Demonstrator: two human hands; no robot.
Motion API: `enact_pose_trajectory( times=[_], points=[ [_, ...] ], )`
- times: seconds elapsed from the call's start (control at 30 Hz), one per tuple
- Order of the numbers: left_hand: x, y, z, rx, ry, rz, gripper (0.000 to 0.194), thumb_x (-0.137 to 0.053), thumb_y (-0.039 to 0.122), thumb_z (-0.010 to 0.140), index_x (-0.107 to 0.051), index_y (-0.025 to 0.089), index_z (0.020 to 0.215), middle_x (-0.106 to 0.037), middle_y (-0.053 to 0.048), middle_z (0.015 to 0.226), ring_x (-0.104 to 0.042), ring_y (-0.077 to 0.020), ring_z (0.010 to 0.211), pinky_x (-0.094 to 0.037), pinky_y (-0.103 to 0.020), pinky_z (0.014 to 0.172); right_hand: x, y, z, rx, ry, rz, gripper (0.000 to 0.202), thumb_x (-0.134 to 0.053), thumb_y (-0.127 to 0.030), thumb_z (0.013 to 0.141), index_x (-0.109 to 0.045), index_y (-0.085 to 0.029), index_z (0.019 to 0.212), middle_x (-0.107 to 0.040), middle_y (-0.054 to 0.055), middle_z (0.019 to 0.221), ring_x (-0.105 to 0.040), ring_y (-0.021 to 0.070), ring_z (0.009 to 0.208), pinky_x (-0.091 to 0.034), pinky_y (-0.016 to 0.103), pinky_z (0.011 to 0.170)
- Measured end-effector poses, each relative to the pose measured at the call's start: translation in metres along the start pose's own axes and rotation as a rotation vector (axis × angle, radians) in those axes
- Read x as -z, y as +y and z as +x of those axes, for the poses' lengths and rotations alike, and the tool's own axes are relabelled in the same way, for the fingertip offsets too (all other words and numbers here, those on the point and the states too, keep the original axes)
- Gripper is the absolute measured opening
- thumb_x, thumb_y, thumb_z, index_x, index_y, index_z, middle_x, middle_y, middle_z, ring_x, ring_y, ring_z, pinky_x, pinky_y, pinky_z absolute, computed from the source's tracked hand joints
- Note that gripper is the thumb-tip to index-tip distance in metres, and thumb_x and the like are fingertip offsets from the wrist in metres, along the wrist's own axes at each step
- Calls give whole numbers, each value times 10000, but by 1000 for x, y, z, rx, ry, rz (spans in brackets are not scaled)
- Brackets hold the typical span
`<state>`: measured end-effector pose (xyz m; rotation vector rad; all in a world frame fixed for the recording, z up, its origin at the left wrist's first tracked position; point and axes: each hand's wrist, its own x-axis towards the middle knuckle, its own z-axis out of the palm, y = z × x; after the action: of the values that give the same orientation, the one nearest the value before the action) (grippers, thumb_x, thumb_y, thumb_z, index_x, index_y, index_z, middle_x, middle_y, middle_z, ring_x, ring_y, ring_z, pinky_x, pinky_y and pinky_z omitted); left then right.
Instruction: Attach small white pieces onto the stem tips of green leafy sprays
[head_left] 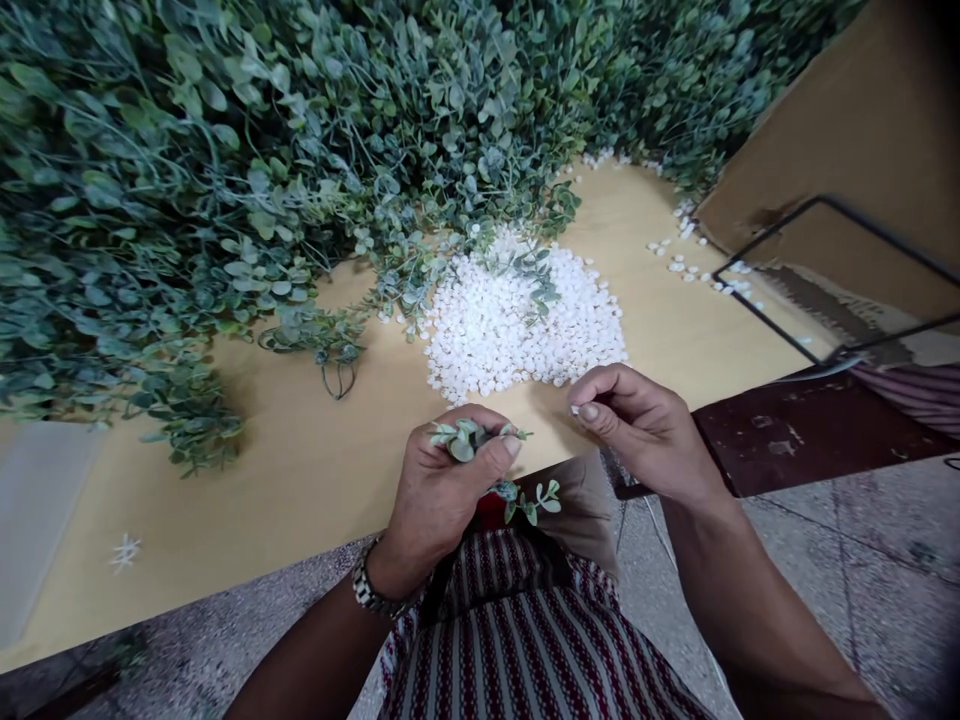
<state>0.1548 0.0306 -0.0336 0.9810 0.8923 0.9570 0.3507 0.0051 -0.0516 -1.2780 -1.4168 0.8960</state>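
Right of the white pile (pixel 517 325), a black frame (pixel 767 236) fronts cardboard (pixel 862 130).

Yellowish tabletop (pixel 300 500) under leafy greenery (pixel 300 140) and heaped white pellets (pixel 510 335).

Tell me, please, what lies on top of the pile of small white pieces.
Leafy green sprigs lie over the far part of the white pile; whatever sits directly beneath their leaves is hidden.

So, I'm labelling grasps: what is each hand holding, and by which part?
Left hand: green leafy sprig, the exact held part hidden. Right hand: small white piece, seemingly pinched at one edge.
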Motion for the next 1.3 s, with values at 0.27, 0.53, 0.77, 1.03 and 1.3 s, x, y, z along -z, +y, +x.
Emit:
enact_pose_trajectory(
  times=[0.27,0.53,0.77,1.03,1.3],
  points=[
    [-16,-2,2,-6,-73,-86,54,-652,160,703,-648,151,651,-577,33,537,-512,-74,492,-413,-201,510,-25,-4,2,-150,-193,763,51,-662,-166,774,-628,-171,813,-590,-10,679,-559,63,550,-456,171,503],
    [-11,-6,5,-52,-120,-66,69,-643,135,694,-644,147,625,-592,23,551,-542,-92,496,-445,-224,510,-34,-1,4,-203,-271,977,38,-681,-157,760,-643,-154,760,-605,-11,673,-592,50,533,-468,142,486],
    [-12,-6,5,-91,-137,-63,98,-623,95,692,-649,150,615,-605,25,549,-566,-84,500,-478,-205,515,-34,0,3,-188,-276,959,30,-677,-155,764,-647,-156,768,-604,-11,671,-583,45,531,-469,141,493],
    [-13,-5,4,-106,-170,-107,122,-601,61,706,-659,151,646,-632,27,580,-616,-94,523,-521,-211,540,-34,-1,4,-166,-276,924,20,-667,-161,772,-649,-163,767,-598,-15,661,-586,56,522,-481,170,498],
    [-8,-2,4,-286,-164,84,155,-588,10,720,-649,143,670,-636,26,622,-587,-59,564,-489,-159,557,-35,0,1,-82,-238,817,6,-634,-163,800,-632,-166,795,-586,-10,681,-576,62,559,-455,165,494]
  ],
)
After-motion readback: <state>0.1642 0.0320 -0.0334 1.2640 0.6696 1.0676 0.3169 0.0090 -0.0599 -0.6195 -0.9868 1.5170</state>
